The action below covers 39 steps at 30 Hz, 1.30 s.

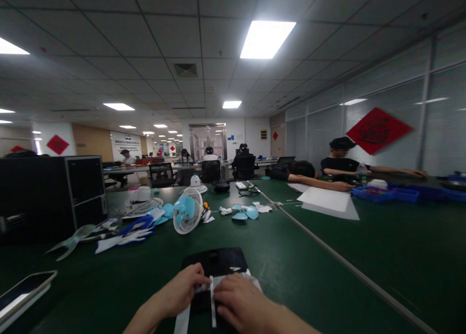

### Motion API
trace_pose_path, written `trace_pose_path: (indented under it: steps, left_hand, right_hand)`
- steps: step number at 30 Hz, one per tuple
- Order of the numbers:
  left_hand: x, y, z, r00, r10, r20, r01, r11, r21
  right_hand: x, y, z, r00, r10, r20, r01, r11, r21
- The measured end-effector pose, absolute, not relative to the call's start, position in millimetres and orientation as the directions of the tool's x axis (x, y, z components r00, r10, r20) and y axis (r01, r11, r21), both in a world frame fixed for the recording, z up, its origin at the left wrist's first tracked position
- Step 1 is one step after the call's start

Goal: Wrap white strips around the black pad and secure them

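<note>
Low in the head view, a flat black object [214, 261] lies on the green table, with white paper [256, 280] and narrow white strips on top of it. My left hand [182, 286] is closed, thumb and forefinger pinched at the upright white strip [213, 302]. Another pale strip [182, 320] hangs below that hand's wrist. Bent over the paper from the right, my right hand [240, 297] is closed with its fingertips at the same upright strip. Its palm hides part of the paper. The exact kind of the black object cannot be made out.
Ahead lie a small fan [188, 211], light-blue fan blades [244, 212] and blue-white gloves [131, 233]. A black computer case [87, 188] stands left, a phone [25, 292] near me. Across a metal strip [327, 246] are paper sheets [327, 200], blue trays [374, 194] and two people.
</note>
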<state>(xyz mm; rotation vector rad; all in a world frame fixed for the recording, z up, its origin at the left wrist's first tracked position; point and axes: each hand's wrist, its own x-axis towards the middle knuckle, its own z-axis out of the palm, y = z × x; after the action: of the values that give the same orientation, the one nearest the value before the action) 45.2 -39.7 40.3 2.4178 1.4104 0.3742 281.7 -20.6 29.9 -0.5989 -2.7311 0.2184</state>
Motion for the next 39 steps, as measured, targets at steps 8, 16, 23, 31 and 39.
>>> trace_pose_path:
  steps: [8,16,23,31,39]
  left_hand:
    - [42,-35,35,0.489,0.867,0.091,0.775,-0.480,0.411]
    - [42,-36,35,0.478,0.874,0.084,0.786,-0.469,0.404]
    - [44,-37,39,0.489,0.870,0.063,0.775,-0.466,0.426]
    - [43,-41,45,0.475,0.880,0.027,0.784,-0.436,0.441]
    - [30,-39,46,0.446,0.895,-0.003,0.808,-0.401,0.432]
  right_hand:
    - [271,-17,-1,-0.891,0.384,0.243,0.339,0.917,-0.208]
    - [278,-17,-11,-0.931,0.297,0.213,0.264,0.950,-0.169]
    - [282,-20,11,-0.834,0.497,0.239,0.425,0.855,-0.297]
    - [300,-14,33,-0.784,0.573,0.238,0.462,0.795,-0.393]
    - [312,-2,41,-0.760,0.625,0.181,0.572,0.774,-0.272]
